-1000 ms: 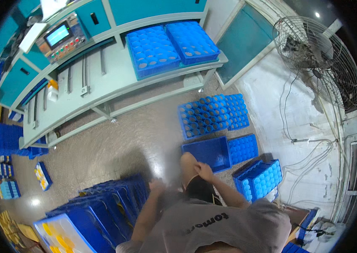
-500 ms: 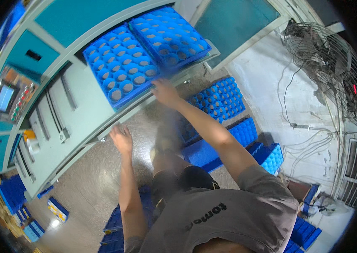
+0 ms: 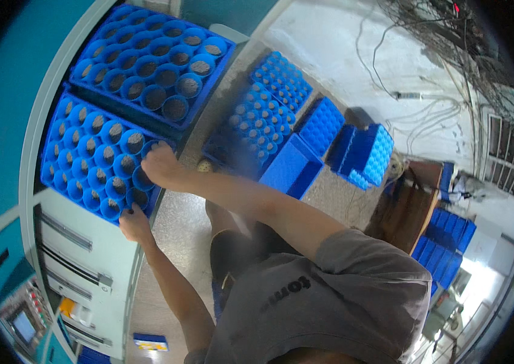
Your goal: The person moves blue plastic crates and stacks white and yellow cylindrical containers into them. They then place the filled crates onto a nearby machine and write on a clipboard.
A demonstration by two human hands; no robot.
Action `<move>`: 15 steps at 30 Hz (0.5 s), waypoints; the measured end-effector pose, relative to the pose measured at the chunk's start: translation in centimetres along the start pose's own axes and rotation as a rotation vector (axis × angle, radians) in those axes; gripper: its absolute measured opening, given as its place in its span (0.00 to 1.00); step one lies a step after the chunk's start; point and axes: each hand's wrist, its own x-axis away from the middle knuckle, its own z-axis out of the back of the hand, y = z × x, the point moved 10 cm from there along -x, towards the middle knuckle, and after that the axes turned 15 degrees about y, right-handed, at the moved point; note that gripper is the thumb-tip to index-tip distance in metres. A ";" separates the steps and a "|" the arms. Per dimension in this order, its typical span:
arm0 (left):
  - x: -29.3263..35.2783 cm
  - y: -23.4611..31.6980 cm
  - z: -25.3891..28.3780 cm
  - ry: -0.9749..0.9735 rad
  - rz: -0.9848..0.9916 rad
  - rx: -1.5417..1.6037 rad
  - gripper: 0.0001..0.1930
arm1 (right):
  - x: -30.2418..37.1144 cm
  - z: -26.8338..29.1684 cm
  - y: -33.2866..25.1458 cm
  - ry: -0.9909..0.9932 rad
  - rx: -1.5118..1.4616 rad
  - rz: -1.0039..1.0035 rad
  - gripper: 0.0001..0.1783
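On the pale machine bed lies a blue tray (image 3: 104,216) packed with rows of round blue cups, each with grey grainy material inside. My right hand (image 3: 161,167) closes over the rim of a cup (image 3: 141,179) in the row nearest me. At the tray's near left corner, the curled fingers of my left hand (image 3: 135,225) grip another cup (image 3: 138,196); my fingertips are partly hidden there. Just beyond sits a second blue tray (image 3: 182,124) holding the same kind of filled cups.
More cup-filled blue trays (image 3: 257,118) rest on the floor at my right, beside an empty-looking blue bin (image 3: 290,165) and stacked crates (image 3: 369,159). A control panel (image 3: 25,321) is at lower left. Cables (image 3: 427,106) hang along the white wall near a wire-caged fan (image 3: 481,67).
My view has turned, so the machine sits further left. Both hands have come onto the nearer tray's front row of cups; earlier the left hung off the bed and the right was by the tray corner.
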 end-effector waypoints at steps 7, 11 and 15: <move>0.1 1.3 0.1 -0.013 -0.120 0.133 0.20 | 0.0 2.6 0.2 0.025 0.038 -0.047 0.06; 0.0 1.2 -0.6 -0.095 -0.102 0.064 0.22 | 0.9 0.4 0.3 -0.099 0.148 -0.046 0.06; 0.7 1.2 -0.4 -0.160 -0.119 0.121 0.24 | 1.7 2.2 0.0 0.077 0.105 0.044 0.07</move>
